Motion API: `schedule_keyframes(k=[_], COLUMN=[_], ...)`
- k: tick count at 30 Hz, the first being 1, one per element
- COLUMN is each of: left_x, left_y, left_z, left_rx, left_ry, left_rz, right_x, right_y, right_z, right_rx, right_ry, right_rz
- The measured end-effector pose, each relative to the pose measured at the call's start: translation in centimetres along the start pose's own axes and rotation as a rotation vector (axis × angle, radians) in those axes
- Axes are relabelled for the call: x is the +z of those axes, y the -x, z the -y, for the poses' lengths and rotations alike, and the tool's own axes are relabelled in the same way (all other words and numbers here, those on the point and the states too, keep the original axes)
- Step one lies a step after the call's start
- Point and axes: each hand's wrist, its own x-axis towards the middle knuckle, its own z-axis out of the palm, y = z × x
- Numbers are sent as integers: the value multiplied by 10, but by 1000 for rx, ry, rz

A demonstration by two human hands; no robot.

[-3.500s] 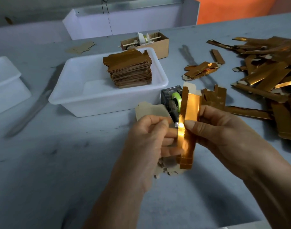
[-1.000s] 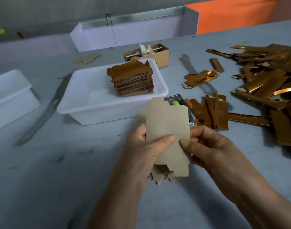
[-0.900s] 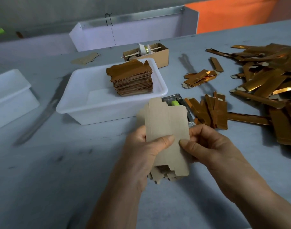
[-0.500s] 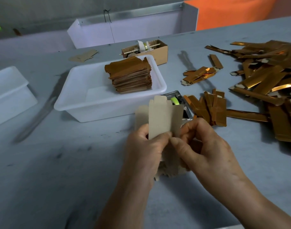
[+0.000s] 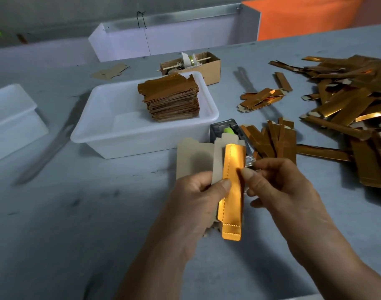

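Note:
My left hand grips a small stack of flat cardboard box blanks, plain brown side up. The front blank is folded over lengthwise, so its shiny gold face shows as a narrow upright strip. My left thumb presses on that strip's left edge. My right hand pinches the strip's right edge between thumb and fingers. Both hands hover above the grey table, just in front of a tape dispenser.
A white tub behind the hands holds a stack of gold blanks. Folded gold pieces lie right of the dispenser, with a large loose pile further right. A small cardboard box stands behind the tub; another white tub sits far left.
The front blank, held flat with its brown side showing a second ago, has been folded over by both hands, so its gold face now shows as a narrow strip.

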Motion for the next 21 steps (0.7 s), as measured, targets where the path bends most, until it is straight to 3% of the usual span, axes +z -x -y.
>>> schedule_keyframes(k=[4, 12, 21], left_x=[-1, -2, -1], left_y=[1, 2, -1], left_z=[2, 5, 7], left_rx=[30, 109, 147], left_ry=[-64, -163, -164], left_rz=[61, -133, -344], right_x=[-1, 5, 11], right_y=[2, -2, -5], right_z=[0, -3, 4], right_rx=[192, 175, 204], right_ry=[-322, -313, -339], right_rz=[276, 190, 235])
